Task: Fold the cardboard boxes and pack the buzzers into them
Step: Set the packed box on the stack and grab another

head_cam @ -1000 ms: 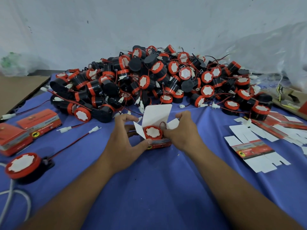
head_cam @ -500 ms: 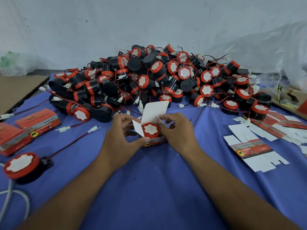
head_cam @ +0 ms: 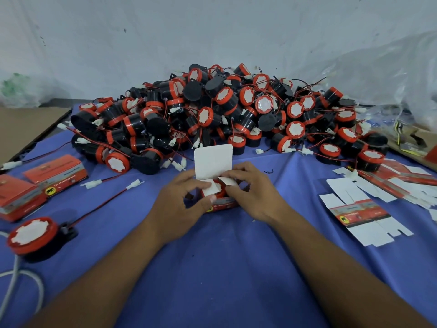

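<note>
A small red cardboard box point(head_cam: 222, 204) stands on the blue cloth at the centre, its white top lid point(head_cam: 212, 162) upright. A red-and-black buzzer point(head_cam: 221, 188) sits inside, mostly covered by the two white side flaps. My left hand point(head_cam: 182, 204) grips the box's left side, thumb pressing the left flap down. My right hand point(head_cam: 255, 195) holds the right side, fingers pushing the right flap inward. A big heap of buzzers point(head_cam: 224, 114) with red wires lies behind.
Two closed red boxes point(head_cam: 54, 174) lie at the left, with a loose buzzer point(head_cam: 33, 235) and a grey cable point(head_cam: 14, 275) nearer me. Flat unfolded box blanks point(head_cam: 364, 211) lie at the right. Brown cardboard point(head_cam: 23, 124) and clear plastic bags point(head_cam: 390, 74) flank the heap.
The buzzer's red wire has been tucked in. Both side flaps have been folded down over the buzzer, which showed fully before. The lid stays upright.
</note>
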Demonstrator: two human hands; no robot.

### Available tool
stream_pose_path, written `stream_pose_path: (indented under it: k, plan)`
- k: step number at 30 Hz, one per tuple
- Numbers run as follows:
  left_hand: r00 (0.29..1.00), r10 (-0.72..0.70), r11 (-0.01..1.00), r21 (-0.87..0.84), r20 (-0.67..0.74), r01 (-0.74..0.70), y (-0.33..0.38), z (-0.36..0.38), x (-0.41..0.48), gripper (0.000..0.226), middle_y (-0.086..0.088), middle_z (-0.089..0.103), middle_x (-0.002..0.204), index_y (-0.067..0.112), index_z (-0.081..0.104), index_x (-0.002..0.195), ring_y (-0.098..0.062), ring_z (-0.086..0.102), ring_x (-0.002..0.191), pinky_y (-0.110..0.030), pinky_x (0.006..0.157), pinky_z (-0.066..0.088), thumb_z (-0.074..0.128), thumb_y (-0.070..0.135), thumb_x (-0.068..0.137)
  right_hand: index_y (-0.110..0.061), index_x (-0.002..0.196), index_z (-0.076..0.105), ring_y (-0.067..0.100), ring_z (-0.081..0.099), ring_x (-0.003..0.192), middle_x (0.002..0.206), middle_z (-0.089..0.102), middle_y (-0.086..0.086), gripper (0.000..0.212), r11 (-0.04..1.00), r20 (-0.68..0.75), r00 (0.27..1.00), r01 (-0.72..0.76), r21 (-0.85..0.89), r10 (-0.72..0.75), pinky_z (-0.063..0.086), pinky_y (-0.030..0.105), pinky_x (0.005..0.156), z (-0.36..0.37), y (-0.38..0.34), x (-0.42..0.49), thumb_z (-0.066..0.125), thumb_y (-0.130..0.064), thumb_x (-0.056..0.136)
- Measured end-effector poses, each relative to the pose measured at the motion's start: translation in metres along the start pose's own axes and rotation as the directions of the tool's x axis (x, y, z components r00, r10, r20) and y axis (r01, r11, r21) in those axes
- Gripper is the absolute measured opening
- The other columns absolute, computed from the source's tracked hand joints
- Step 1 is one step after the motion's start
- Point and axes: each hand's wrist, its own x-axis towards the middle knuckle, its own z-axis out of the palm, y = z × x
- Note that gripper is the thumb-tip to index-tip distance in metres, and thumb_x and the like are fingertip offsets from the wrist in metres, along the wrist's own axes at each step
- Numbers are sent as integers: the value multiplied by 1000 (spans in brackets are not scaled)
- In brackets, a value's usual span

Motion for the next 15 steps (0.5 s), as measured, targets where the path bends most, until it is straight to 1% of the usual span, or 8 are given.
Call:
stream_pose_path:
  k: [2,4,7,9,11,12,14,15]
  plan:
    - [1000,-12,1000,-3,-3,12,0,1,1,42,14,54,128,12,71,110,-7,55,117,-21,96,48,67,42,80,-19,123,70,0,53,119,129,55,-10,28,989,76,995,56,136,-67,44,18,97,-3,0,-4,59,-14,98]
    - [1000,-10,1000,-1,-10,10,-1,0,2,38,5,58,127,9,72,107,-11,57,115,-30,97,50,68,37,82,-16,124,70,3,53,125,133,57,-9,27,970,107,989,79,229,-106,44,22,104,-5,0,-6,54,-14,102]
    - [1000,-6,1000,-22,-10,6,-4,-1,2,30,4,62,123,9,72,105,-9,59,113,-31,96,50,71,30,84,-15,121,70,7,59,119,128,63,-5,25,964,53,995,74,255,-90,50,26,98,-3,4,-5,60,-16,99]
    - [999,-32,999,-35,-28,31,-4,-1,1,23,11,62,117,19,66,106,-4,59,107,-29,89,52,74,24,85,-21,120,59,14,65,110,117,68,-9,29,948,-10,1000,2,319,2,55,27,87,1,7,-4,69,-20,93]
    - [996,-85,990,-114,-33,80,-2,-2,2,40,19,61,115,36,50,111,3,58,108,-23,83,53,76,23,84,-29,115,41,15,66,107,109,70,-16,42,928,-45,999,-5,373,24,58,27,82,3,7,-2,73,-19,89]
    - [995,-99,983,-160,-26,94,-1,-3,2,51,20,60,118,43,42,116,5,57,110,-20,82,53,76,22,84,-33,119,39,16,66,109,110,70,-15,47,927,-46,999,20,374,-3,58,28,82,4,7,-2,73,-22,89]
    - [996,-83,979,-188,-13,79,0,-5,3,57,19,62,120,45,43,126,5,57,113,-20,83,53,74,19,86,-34,133,46,14,63,115,119,68,-8,49,939,-16,997,77,335,-76,57,34,87,4,7,-3,69,-32,90]
    - [998,-66,985,-163,-16,63,-1,-5,3,49,17,63,120,37,52,127,4,57,113,-23,85,54,72,16,88,-29,134,54,11,61,119,123,66,-7,46,952,0,994,101,288,-106,55,35,90,3,7,-4,65,-37,90]
